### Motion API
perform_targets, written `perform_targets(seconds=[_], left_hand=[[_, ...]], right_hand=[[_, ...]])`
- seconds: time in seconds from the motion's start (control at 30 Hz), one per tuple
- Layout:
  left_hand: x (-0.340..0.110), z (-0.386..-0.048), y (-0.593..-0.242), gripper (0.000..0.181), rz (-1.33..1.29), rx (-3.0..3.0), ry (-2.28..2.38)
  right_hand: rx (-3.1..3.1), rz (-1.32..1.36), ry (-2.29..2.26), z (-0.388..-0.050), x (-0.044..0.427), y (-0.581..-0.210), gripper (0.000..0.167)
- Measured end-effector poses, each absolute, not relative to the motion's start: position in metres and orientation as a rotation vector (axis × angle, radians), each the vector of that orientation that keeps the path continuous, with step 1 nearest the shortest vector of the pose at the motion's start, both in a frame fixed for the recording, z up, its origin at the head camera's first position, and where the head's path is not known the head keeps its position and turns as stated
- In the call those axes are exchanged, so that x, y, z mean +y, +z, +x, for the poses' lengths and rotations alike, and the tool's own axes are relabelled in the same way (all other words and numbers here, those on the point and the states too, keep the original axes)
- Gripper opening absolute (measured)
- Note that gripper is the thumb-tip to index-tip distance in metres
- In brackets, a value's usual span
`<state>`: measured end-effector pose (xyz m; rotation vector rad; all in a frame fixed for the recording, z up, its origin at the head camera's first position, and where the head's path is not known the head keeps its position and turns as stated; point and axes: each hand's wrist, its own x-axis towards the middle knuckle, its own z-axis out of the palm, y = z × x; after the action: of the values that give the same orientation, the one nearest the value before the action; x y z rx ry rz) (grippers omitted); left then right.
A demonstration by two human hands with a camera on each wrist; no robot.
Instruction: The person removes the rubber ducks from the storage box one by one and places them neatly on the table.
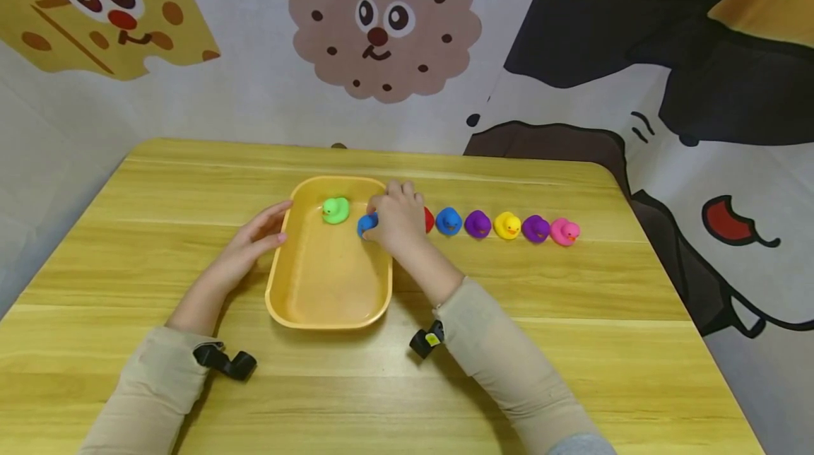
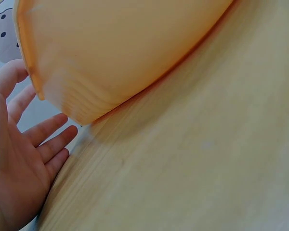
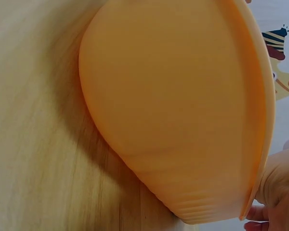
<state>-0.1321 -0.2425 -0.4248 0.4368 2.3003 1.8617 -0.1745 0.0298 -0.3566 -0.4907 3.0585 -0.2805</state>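
An orange-yellow tray [image 1: 327,321] stands on the table, with a green duck [image 1: 335,210] inside near its back left. My right hand [image 1: 400,220] reaches over the tray's right rim and pinches a blue duck [image 1: 367,225] inside it. In the right wrist view the tray wall [image 3: 173,106] hides the duck, and part of my right hand [image 3: 282,192] shows at the rim. My left hand [image 1: 254,243] touches the tray's left rim; in the left wrist view the fingers of that hand [image 2: 24,154] are spread beside the tray's outer wall [image 2: 111,48].
Right of the tray, several ducks form a row: red [image 1: 429,220], partly behind my right hand, then blue [image 1: 449,221], purple [image 1: 478,224], yellow [image 1: 507,225], purple [image 1: 536,228] and pink [image 1: 564,232]. A cartoon-printed cloth [image 1: 254,109] hangs behind the wooden table [image 1: 540,335].
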Motion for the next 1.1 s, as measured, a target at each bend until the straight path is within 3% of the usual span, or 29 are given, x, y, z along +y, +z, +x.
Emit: perform_targets(seconds=[0.67, 1.1], left_hand=[[-0.2421, -0.1326, -0.424, 0.056, 0.438, 2.29, 1.869], [-0.2413, -0.1327, -0.4238, 0.055, 0.447, 2.281, 1.892]], right_hand=[[3.055, -0.505, -0.182, -0.1748, 0.029, -0.357, 0.035], [3.085, -0.552, -0.365, -0.1695, 0.0326, -0.3556, 0.036]])
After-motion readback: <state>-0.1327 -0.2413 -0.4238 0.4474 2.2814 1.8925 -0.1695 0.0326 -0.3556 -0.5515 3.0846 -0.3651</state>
